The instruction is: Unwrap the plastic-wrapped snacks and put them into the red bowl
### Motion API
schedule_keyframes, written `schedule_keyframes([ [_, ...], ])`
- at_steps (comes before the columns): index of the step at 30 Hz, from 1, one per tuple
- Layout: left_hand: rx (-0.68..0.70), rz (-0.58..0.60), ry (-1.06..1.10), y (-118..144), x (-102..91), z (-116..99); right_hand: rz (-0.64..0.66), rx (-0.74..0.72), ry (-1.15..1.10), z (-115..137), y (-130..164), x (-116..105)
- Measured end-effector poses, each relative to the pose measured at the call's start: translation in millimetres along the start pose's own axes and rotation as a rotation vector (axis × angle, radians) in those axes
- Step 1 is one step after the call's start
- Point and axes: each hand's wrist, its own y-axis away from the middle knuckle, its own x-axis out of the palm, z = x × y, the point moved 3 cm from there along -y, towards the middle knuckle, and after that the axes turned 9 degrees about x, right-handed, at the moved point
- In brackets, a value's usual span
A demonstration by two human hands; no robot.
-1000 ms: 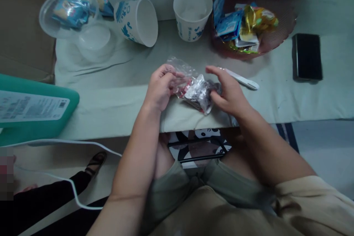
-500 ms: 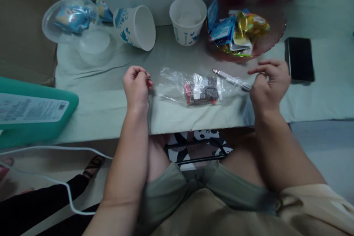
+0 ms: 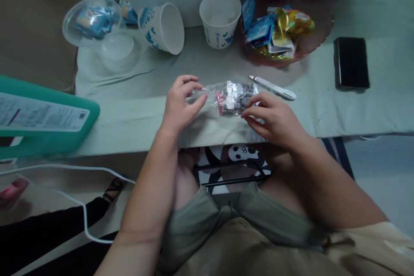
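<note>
A small clear plastic packet (image 3: 234, 98) with dark and red contents and a white label lies near the table's front edge. At its loose left end is my left hand (image 3: 183, 102), thumb and fingers apart around the crinkled film. My right hand (image 3: 274, 117) reaches the packet's right end, fingers bent and spread, fingertips at or on the plastic. Whether either hand presses on the film is hard to make out. Just behind my right hand, a slim silver and white tool (image 3: 273, 88), perhaps a craft knife or tweezers, lies slanted on the cloth.
Behind stand a tipped paper cup (image 3: 171, 30), an upright paper cup (image 3: 220, 30) and a glass bowl (image 3: 310, 49) of wrapped snacks. Clear plastic tubs (image 3: 69, 21) sit left, near a green jug (image 3: 87, 112). A black box (image 3: 352, 64) lies right. A white cable (image 3: 86, 220) hangs below.
Both hands have come inward to the packet, the right from beside the black box. Their fingers have spread from a curled pose. The view has shifted slightly.
</note>
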Motion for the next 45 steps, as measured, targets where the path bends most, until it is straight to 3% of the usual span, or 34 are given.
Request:
schedule_keyframes([
  [3, -0.118, -0.138, 0.166, 2, -9.0, -4, 0.038, 0.019, 0.034, 11, 12, -1],
  [7, -0.221, -0.244, 0.301, 8, -14.7, -8, 0.083, 0.272, 0.063, 12, 19, -3],
  [9, -0.210, -0.241, 0.324, 10, -17.6, -12, 0.184, 0.261, 0.110, 15, 20, -4],
  [12, -0.244, -0.196, 0.373, 13, -21.9, -18, 0.452, 0.121, 0.139, 26, 21, -4],
  [15, -0.344, -0.082, 0.276, 14, -22.9, -19, 0.613, 0.176, 0.182, 31, 20, -4],
  [20, -0.467, -0.042, -0.148, 11, -25.7, -14, 0.496, 0.399, 0.242, 24, 12, -7],
  [25, -0.589, 0.336, -0.168, 15, -10.7, -6, 0.541, 0.372, 0.190, 18, 12, 7],
  [27, -0.611, 0.341, -0.186, 18, -6.9, 0, 0.416, 0.335, 0.125, 17, 9, 12],
  [30, -0.646, 0.234, -0.295, 22, -5.7, 8, 0.156, 0.236, 0.098, 17, 3, 19],
  [32, -0.641, 0.226, -0.326, 23, -2.4, 8, 0.032, 0.192, 0.096, 15, 0, 23],
  [34, -0.577, 0.271, -0.217, 21, 5.5, 0, -0.013, 0.171, 0.069, 12, -2, 28],
  [37, -0.444, 0.320, 0.185, 16, 21.3, -21, 0.009, 0.169, 0.031, 6, -5, 35],
  [41, -0.432, 0.167, 0.735, 9, 30.5, -45, 0.027, 0.231, 0.015, -3, -7, 40],
  [45, -0.466, 0.146, 1.069, 9, 32.5, -50, -0.010, 0.224, -0.110, -8, -11, 37],
])
